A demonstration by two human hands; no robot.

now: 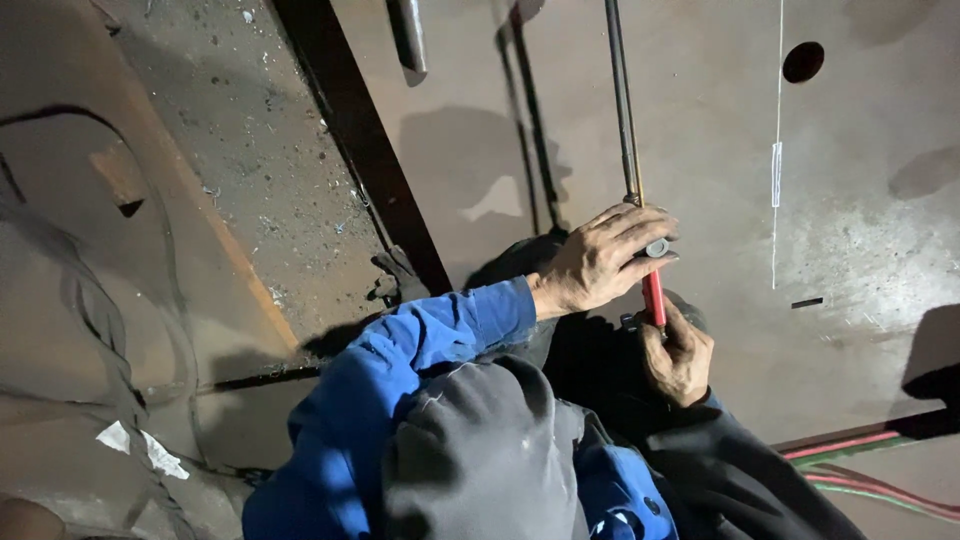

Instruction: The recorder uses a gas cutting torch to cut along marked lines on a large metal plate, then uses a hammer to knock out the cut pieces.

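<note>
- A large steel plate [860, 230] is carrying the work, showing a chalk line [777, 160] and a round hole [803, 62].
- Red and green hoses [870, 480] are lying along its lower right edge.

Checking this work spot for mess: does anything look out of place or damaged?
A crumpled white scrap lies loose on the dark floor at lower left, and grit is scattered on the steel plate. Both hands, left and right, grip the red-handled tool normally.

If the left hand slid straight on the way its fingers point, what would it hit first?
The left hand points right, across the long thin metal rod it grips. Beyond its fingertips lies only the bare brown steel plate, then a thin white chalk line; depth is unclear.
</note>
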